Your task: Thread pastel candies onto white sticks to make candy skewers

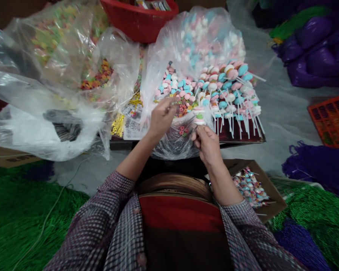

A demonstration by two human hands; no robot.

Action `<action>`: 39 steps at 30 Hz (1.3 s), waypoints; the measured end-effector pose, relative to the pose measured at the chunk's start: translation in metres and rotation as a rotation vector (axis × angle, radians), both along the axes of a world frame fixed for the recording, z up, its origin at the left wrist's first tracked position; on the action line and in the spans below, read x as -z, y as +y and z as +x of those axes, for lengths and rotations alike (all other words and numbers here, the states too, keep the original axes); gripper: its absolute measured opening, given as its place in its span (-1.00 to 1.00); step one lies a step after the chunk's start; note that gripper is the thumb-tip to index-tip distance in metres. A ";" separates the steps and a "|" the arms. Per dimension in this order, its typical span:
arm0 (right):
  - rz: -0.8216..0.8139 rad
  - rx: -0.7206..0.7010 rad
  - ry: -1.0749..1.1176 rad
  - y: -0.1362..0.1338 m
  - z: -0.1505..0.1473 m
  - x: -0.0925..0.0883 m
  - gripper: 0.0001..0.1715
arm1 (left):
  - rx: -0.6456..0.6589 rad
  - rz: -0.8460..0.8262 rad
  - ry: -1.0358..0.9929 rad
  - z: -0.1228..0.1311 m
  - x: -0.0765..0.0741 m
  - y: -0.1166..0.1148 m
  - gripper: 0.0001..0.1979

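Left hand: I am watching the left hand (162, 114) reaching into the mouth of the clear bag (169, 49), fingertips pressed together just above the loose sweets. I cannot tell whether a piece is sitting between them.
Right hand: the right hand (207, 145) is pinching the lower end of a candy skewer (199, 114) between thumb and fingers, holding it nearly upright.
Candy skewer: it is carrying a short stack of pale discs at its top and standing just right of the left hand, in front of the bag's opening.
Pastel candies (175, 84): pink, blue and white pieces are lying heaped inside the clear bag, with a few ring candies (183, 107) mixed in at the near edge, right beside the left fingertips.
Pile of finished skewers (234, 94): these are lying in rows on the tabletop (254, 138) to the right of the bag, sticks pointing towards me.
Second bag (97, 77): it is slumping open on the left, showing more bright rings.
Cardboard box (250, 186): it is sitting low at my right, beside the right forearm, holding wrapped sweets.
Surroundings: a red basket (138, 19) is standing beyond the bags, an orange crate (332, 118) is lying far right, and green bundles (22, 210) and purple bundles (319, 169) are covering the floor.
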State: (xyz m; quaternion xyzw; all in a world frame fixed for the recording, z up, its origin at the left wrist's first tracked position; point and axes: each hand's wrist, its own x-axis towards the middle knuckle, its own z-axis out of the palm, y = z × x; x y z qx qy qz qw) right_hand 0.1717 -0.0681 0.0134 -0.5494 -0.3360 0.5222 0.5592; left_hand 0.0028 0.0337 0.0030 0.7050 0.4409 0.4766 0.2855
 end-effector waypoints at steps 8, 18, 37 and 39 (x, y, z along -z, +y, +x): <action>0.005 0.131 0.066 0.005 -0.002 0.011 -0.58 | -0.042 -0.123 0.802 0.018 -0.011 0.077 -0.64; -0.003 0.116 0.086 0.000 -0.001 0.016 -0.53 | -0.049 -0.164 0.865 0.024 0.009 0.083 -0.54; -0.051 -0.231 -0.218 0.005 -0.008 -0.002 -0.45 | 0.107 -0.278 -0.266 -0.015 0.029 0.041 -0.77; -0.022 -0.235 -0.284 0.006 -0.008 -0.004 -0.45 | 0.117 -0.250 -0.266 -0.013 0.031 0.037 -0.77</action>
